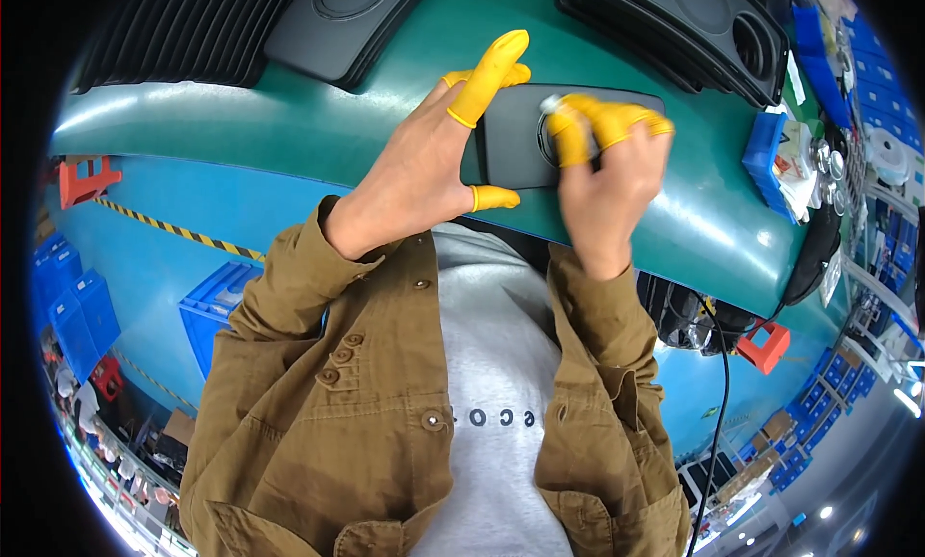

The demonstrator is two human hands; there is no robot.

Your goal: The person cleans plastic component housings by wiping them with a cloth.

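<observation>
A dark grey rectangular panel with a ring-shaped opening lies on the green bench in front of me. At its left end my left hand has its fingers spread, the thumb by the near edge and a long finger pointing past the far edge. Whether it presses on the panel I cannot tell. Over the ring, my right hand is bent closed and blurred. A small white piece, too smeared to name, sticks out at its fingertips. Yellow finger cots cover fingertips on both hands.
Dark panels stand in a row at the far left, beside another stack. More panels are stacked at the far right. On the bench's right end sits a blue bin with small parts. A black cable hangs at right.
</observation>
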